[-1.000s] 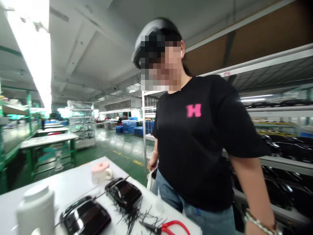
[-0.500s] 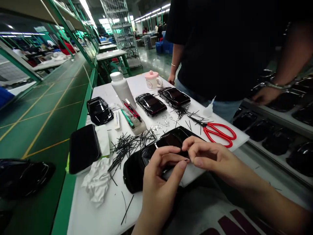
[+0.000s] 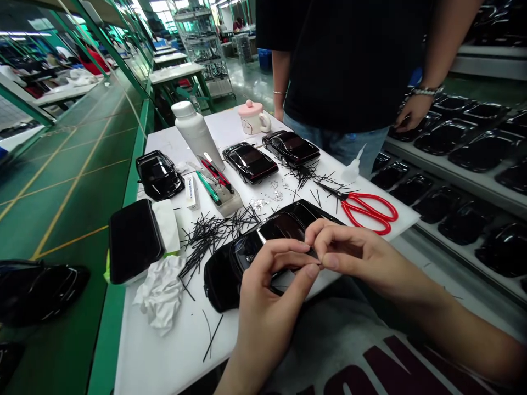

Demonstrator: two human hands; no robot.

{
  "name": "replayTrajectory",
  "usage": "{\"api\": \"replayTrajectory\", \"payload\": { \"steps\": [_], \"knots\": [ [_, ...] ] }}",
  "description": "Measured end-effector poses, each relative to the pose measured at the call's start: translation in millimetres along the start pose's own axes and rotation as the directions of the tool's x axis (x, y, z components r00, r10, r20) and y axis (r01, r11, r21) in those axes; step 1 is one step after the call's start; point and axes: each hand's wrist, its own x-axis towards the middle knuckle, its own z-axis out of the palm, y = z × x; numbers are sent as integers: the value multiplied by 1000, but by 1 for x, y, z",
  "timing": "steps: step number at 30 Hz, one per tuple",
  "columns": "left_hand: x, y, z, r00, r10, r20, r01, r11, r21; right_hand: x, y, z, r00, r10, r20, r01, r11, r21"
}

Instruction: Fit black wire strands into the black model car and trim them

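Observation:
My left hand is closed, with thumb and fingertips pinching what looks like a thin black strip, mostly hidden by the fingers. Close beside it, the fingertips of my right hand are pinched together at the strip's end. Whatever lies between them is too small to make out. Both hands are above the near side of a glossy black model car body, which lies on the white table. A loose pile of thin black strips spreads to the left of that body.
Red-handled scissors lie at the right. Farther back are two model cars, a white bottle, a pink-lidded mug and a holder with tools. Crumpled tissue and a black phone-like slab lie left. A person stands opposite.
My fingertips have drawn closer together, the right ones now meeting the left at the strip. The view has tilted down a little. The person opposite has lowered an arm.

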Motion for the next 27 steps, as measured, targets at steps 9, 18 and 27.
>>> {"api": "replayTrajectory", "payload": {
  "steps": [9, 18, 27],
  "knots": [
    [1, 5, 1, 999, -19, 32, 17, 998, 55, 4, -2, -12, 987, 39, 159, -43, 999, 22],
    [6, 2, -2, 997, 6, 73, -15, 992, 122, 11, -2, -17, 974, 66, 219, -63, 998, -23],
    [10, -9, -8, 991, 130, -7, -126, 971, 205, -2, 5, 2, 891, -453, 41, 372, 675, -637]
  ]
}}
